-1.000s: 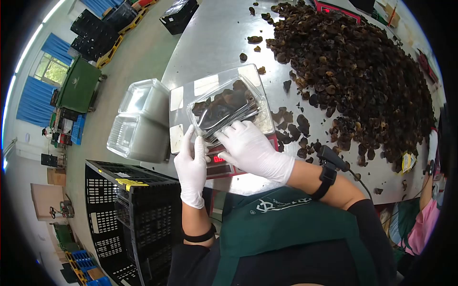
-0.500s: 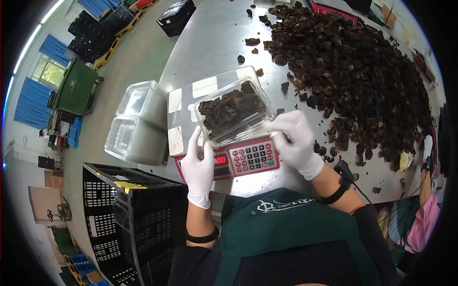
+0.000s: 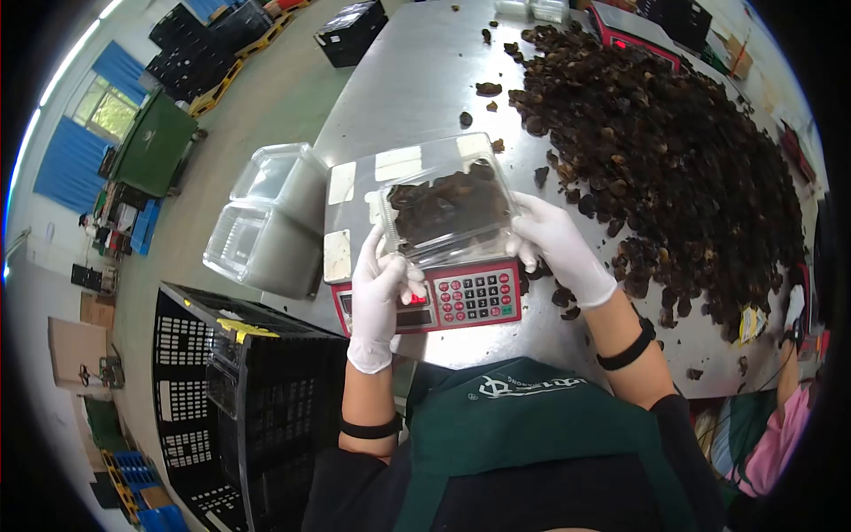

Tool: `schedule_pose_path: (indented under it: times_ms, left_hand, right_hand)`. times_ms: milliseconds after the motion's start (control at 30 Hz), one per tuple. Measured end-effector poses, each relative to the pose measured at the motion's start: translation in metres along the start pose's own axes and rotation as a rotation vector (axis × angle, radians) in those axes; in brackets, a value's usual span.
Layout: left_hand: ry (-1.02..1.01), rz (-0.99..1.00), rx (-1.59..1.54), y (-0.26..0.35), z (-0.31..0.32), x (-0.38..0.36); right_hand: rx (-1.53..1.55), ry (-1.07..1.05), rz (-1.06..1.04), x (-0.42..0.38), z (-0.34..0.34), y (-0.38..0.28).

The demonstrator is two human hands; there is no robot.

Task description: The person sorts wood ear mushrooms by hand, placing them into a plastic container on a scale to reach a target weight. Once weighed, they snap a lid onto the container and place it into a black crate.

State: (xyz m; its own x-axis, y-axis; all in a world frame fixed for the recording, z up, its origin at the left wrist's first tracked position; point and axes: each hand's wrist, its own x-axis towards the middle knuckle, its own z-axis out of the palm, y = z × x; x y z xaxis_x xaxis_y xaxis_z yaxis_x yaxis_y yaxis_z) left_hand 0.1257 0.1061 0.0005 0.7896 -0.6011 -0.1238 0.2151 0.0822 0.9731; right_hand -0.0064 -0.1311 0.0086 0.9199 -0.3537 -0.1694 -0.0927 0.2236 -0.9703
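A clear plastic clamshell box point(image 3: 454, 241) filled with dark brown wood ear mushrooms point(image 3: 452, 206) is between my two white-gloved hands, over the platform of a digital scale point(image 3: 479, 297). My left hand point(image 3: 379, 288) grips its near left corner with bent fingers, partly covering the scale's red-lit display. At the box's right side, my right hand point(image 3: 560, 248) has its thumb on top and fingers curled beneath the edge. The lid lies down over the mushrooms. White patches point(image 3: 399, 163) mark the scale's platform.
Two stacks of clear plastic boxes point(image 3: 266, 235) stand left of the scale. A large heap of wood ear point(image 3: 665, 160) covers the table's right side, with loose pieces around it. Black crates point(image 3: 284, 417) stand at lower left. Another scale point(image 3: 634, 35) sits at the back; a co-worker's gloved hand point(image 3: 795, 306) shows far right.
The box has turned, its ridged edge shifting from the near side to the left. My right hand has moved up along its right side, and my left fingers have curled further around the corner.
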Motion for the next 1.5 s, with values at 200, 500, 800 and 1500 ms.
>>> schedule_pose_path:
  times_ms: [200,500,800,1500]
  left_hand:
    - [0.007,0.073,-0.116,0.014,0.026,-0.051]
    - [-0.027,0.290,0.243,0.093,-0.013,-0.141]
    - [0.186,0.084,0.321,0.175,-0.070,-0.234]
    - [0.729,-0.523,0.563,0.131,-0.354,-0.287]
  right_hand:
    - [-0.010,0.219,-0.146,-0.049,0.016,-0.010]
    - [0.280,-0.129,-0.372,-0.089,0.023,-0.037]
    - [0.197,-0.596,-0.286,-0.081,0.114,-0.064]
    - [-0.055,0.067,-0.124,-0.087,-0.075,0.039]
